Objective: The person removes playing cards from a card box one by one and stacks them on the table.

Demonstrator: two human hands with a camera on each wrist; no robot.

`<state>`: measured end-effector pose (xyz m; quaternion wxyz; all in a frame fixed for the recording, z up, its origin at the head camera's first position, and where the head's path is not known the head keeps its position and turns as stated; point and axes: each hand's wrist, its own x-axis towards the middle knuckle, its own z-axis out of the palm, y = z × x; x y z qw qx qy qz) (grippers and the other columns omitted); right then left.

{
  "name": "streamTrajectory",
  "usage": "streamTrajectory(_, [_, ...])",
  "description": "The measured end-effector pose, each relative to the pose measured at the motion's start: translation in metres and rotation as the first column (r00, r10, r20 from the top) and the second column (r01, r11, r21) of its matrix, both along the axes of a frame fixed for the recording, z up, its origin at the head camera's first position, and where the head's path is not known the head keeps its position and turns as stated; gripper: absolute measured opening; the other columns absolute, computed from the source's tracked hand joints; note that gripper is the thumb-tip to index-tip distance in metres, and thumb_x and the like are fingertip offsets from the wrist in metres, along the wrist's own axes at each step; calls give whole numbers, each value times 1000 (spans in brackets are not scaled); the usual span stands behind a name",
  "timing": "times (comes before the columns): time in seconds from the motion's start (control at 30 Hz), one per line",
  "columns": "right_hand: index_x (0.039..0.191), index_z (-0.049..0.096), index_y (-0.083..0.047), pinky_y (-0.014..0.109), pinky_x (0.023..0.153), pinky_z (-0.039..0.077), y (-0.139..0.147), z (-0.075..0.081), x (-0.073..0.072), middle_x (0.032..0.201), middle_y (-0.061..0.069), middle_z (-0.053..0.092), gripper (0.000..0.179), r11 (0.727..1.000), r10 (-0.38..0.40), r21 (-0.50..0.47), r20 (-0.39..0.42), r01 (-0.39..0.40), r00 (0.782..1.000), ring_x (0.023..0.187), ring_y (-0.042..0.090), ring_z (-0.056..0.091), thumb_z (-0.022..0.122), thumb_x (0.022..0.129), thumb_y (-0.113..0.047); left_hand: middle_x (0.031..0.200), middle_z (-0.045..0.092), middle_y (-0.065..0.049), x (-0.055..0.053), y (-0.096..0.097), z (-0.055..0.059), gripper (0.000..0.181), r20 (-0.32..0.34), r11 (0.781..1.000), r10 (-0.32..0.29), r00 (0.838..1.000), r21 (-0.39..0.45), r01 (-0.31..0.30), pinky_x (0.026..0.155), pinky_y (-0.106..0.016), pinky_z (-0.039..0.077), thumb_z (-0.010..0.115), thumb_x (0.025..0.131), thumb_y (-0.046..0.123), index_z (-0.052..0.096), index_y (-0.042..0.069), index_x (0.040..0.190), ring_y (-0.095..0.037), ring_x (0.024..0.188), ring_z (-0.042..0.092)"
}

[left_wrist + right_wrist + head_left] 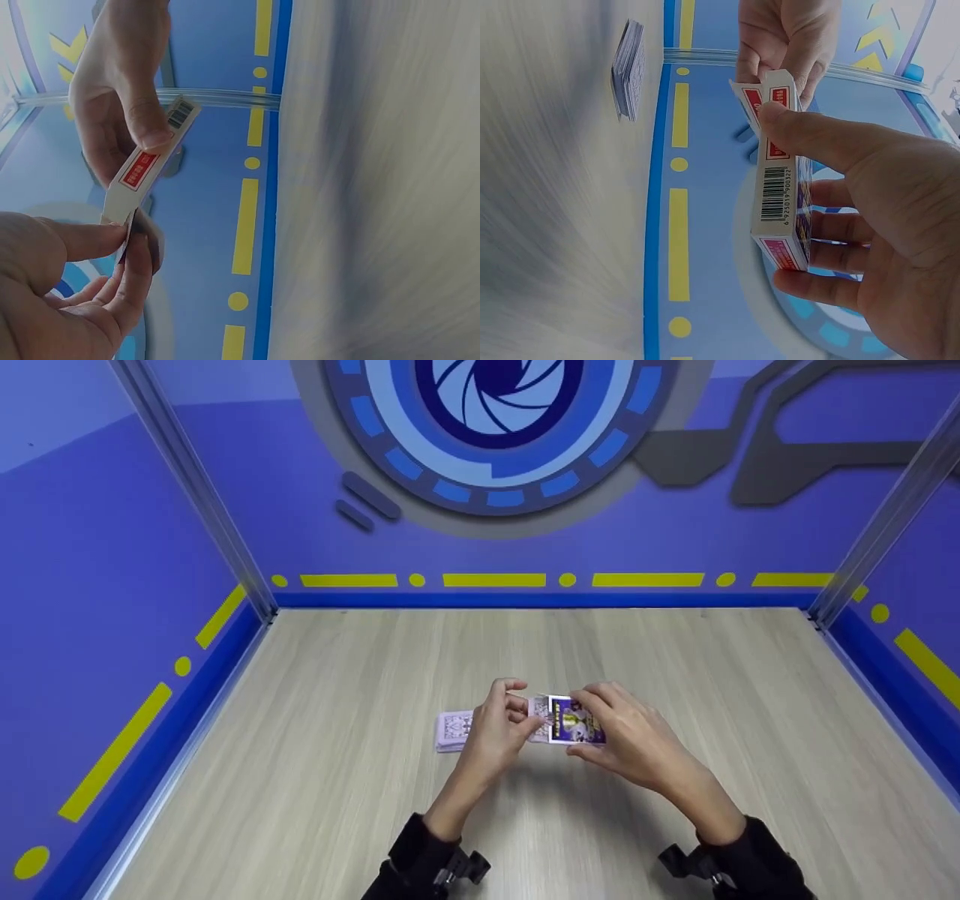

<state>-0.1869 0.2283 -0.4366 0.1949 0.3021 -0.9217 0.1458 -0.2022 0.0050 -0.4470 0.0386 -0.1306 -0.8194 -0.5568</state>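
My right hand (637, 727) holds a small card box (574, 720) by its long edges, above the wooden table. The box has a purple and yellow picture on its face and a barcode on its white side (775, 195). At the box's left end, my left hand (495, 727) pinches playing cards (538, 709) with patterned backs between thumb and fingers. A red-and-white end flap (748, 103) stands out from the box there. Behind the left hand, a stack of playing cards (452, 727) lies on the table, partly hidden by that hand.
The light wooden table (337, 780) is enclosed by blue-purple printed panels (247, 510) at the back and both sides. Metal corner posts (202, 495) stand where the panels meet. Black wrist straps with camera mounts (431, 855) sit on both forearms.
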Motion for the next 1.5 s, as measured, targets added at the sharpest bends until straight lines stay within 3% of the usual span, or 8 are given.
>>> streamTrajectory(0.17, [132, 63, -5, 44, 78, 57, 1, 0, 0, 124, 11, 62, 73, 1000, -18, -1, 32, 18, 999, 107, 26, 61, 92, 76, -41, 96, 69, -4, -2, -7, 7, 47, -46, 999, -28, 999, -17, 27, 69, -26, 53, 73, 91, -3, 56, 3, 134, -14, 84, 66])
streamTrajectory(0.3, [133, 63, -5, 45, 78, 57, 1, 1, -1, 124, 12, 62, 72, 1000, -23, -12, 36, 23, 999, 108, 27, 61, 92, 77, -40, 101, 60, -4, -2, -15, 14, 45, -103, 991, -70, 992, -119, 58, 69, -25, 48, 63, 92, -5, 63, 7, 136, -13, 84, 55])
streamTrajectory(0.43, [133, 63, -5, 45, 79, 57, 2, 1, -2, 125, 12, 62, 73, 1000, -18, -20, 38, 18, 999, 109, 27, 61, 91, 77, -41, 109, 52, -2, 0, -22, 18, 48, -117, 966, -103, 988, -248, 71, 73, -27, 45, 58, 91, -1, 67, 11, 137, -13, 86, 50])
streamTrajectory(0.7, [133, 63, -5, 44, 81, 56, 2, 0, -2, 125, 12, 62, 72, 1000, -7, -16, 36, 7, 999, 109, 26, 60, 91, 77, -41, 127, 41, -7, 4, -31, 19, 63, -130, 893, -208, 970, -431, 133, 81, -29, 51, 85, 87, 24, 58, 12, 143, -16, 96, 55])
streamTrajectory(1.03, [135, 62, -6, 44, 80, 56, 5, 1, -2, 126, 12, 62, 70, 999, -25, -18, 75, 26, 997, 109, 26, 60, 90, 80, -39, 128, 47, -9, 3, -34, 19, 67, -271, 829, -221, 937, -558, 34, 99, -35, 49, 89, 83, 22, 59, 6, 141, -23, 118, 49])
streamTrajectory(1.13, [135, 62, -6, 43, 79, 55, 7, 2, -3, 126, 11, 61, 70, 999, -34, -21, 81, 36, 996, 107, 24, 59, 90, 79, -38, 129, 49, -11, 1, -40, 21, 67, -263, 828, -207, 942, -560, 25, 100, -37, 48, 86, 85, 19, 57, 5, 143, -24, 118, 50])
streamTrajectory(1.37, [134, 62, -6, 45, 80, 55, 9, 3, -4, 126, 12, 61, 70, 999, -39, -21, 78, 41, 996, 108, 26, 59, 91, 79, -38, 137, 48, -16, -5, -60, 29, 66, -240, 876, -132, 962, -483, 0, 100, -40, 49, 79, 90, 12, 51, 2, 148, -25, 115, 53])
streamTrajectory(1.5, [135, 62, -6, 45, 80, 55, 9, 3, -4, 126, 12, 61, 70, 999, -44, -24, 78, 46, 996, 107, 26, 60, 91, 79, -38, 139, 49, -15, -8, -73, 33, 68, -231, 886, -77, 970, -461, -39, 102, -41, 48, 78, 90, 11, 48, 3, 150, -24, 116, 54])
